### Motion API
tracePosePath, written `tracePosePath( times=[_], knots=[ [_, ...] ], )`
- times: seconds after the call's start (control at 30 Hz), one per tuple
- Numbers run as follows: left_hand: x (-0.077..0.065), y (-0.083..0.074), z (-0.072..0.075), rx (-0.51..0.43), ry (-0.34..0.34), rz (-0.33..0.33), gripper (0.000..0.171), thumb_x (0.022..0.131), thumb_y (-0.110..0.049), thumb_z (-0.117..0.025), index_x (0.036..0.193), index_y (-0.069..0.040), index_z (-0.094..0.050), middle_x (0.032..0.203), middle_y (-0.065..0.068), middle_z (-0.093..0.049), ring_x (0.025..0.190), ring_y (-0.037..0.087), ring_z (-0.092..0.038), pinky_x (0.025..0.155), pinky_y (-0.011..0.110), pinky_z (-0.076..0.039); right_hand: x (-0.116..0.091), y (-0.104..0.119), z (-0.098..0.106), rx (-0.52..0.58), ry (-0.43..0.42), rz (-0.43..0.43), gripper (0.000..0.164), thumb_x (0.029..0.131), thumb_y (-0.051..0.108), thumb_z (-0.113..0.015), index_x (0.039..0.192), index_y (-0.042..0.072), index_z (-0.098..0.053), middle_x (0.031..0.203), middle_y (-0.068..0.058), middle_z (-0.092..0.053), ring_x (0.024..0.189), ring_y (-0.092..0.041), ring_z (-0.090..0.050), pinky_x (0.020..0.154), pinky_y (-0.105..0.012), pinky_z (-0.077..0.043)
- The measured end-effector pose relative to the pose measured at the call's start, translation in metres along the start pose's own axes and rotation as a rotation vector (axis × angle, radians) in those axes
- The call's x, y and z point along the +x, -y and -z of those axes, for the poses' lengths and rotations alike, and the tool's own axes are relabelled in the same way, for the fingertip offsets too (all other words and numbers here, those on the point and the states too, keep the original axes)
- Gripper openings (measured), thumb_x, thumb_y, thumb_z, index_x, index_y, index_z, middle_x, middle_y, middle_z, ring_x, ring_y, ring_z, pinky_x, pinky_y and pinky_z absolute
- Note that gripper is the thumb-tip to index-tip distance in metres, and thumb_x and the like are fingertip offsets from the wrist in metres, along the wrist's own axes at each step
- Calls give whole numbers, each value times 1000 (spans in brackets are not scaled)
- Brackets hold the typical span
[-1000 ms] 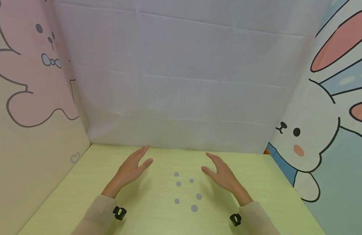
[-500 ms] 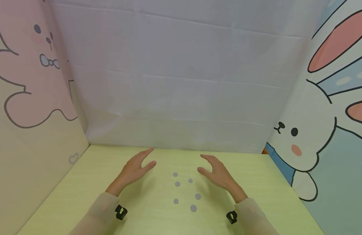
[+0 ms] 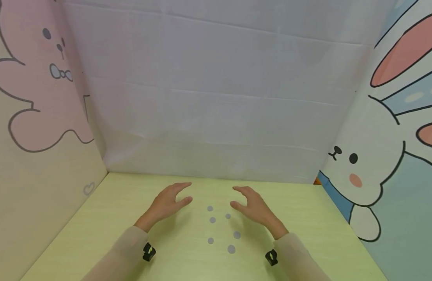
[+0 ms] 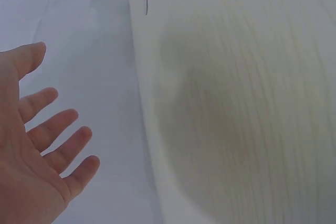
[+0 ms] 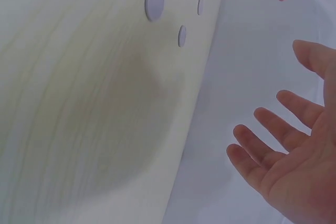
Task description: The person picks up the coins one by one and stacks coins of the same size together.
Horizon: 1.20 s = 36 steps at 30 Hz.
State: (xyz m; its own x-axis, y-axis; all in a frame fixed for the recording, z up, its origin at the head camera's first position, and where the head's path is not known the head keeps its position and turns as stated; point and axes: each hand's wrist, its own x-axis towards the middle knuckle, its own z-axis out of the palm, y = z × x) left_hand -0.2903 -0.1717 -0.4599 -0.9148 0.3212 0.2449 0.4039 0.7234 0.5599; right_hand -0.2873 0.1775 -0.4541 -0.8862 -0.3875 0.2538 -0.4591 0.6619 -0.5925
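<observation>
My left hand hovers over the left side of the yellow-green table, fingers spread and slightly bent, holding nothing. Opposite it, my right hand floats in a mirrored pose with nothing in its grasp. Several flat grey discs lie on the table between and below the hands, among them a small disc and a larger disc. Both palms face inward in the head view. In the right wrist view, a disc shows near the top, apart from the fingers. The left wrist view shows the left palm bare.
A white cloth hangs along the table's back edge. To the left stands a panel with a pink cartoon animal; to the right, one with a white rabbit. Black wrist devices sit by the left sleeve and right sleeve.
Both hands have moved inward, nearer each other, and their fingers have bent a little more. The discs have stayed in place on the table.
</observation>
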Motion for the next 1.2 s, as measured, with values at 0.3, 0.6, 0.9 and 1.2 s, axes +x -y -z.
tracePosePath(
  times=[0.3, 0.6, 0.9, 1.2],
  knots=[
    [3, -1, -11, 23, 26, -14, 59, 104, -43, -69, 155, -17, -55, 157, 13, -55, 145, 43, -48, 114, 69, -38, 8, 3, -12, -18, 38, 32, 58, 102, 34, -72, 150, 6, -57, 150, -14, -59, 139, -40, -54, 112, -62, -44],
    [9, -2, -21, 28, 49, -24, 54, 102, -37, -72, 150, -15, -60, 153, 11, -59, 144, 41, -50, 115, 65, -40, 14, 6, -21, -50, 68, 52, 51, 100, 26, -74, 145, 5, -62, 145, -16, -62, 134, -40, -58, 109, -61, -47],
    [17, -4, -34, 26, 56, -30, 43, 98, -29, -78, 138, -14, -71, 140, 10, -68, 133, 38, -59, 112, 60, -45, 22, 11, -27, -86, 100, 59, 45, 98, 25, -75, 138, 5, -68, 138, -15, -67, 128, -39, -62, 108, -59, -48],
    [24, -13, -44, 43, 66, -16, 38, 95, -23, -82, 130, -12, -74, 130, 9, -72, 125, 36, -64, 109, 56, -48, 26, 13, -34, -90, 127, 17, 41, 97, 20, -76, 134, 6, -70, 133, -16, -66, 124, -40, -62, 105, -60, -49]
  ],
)
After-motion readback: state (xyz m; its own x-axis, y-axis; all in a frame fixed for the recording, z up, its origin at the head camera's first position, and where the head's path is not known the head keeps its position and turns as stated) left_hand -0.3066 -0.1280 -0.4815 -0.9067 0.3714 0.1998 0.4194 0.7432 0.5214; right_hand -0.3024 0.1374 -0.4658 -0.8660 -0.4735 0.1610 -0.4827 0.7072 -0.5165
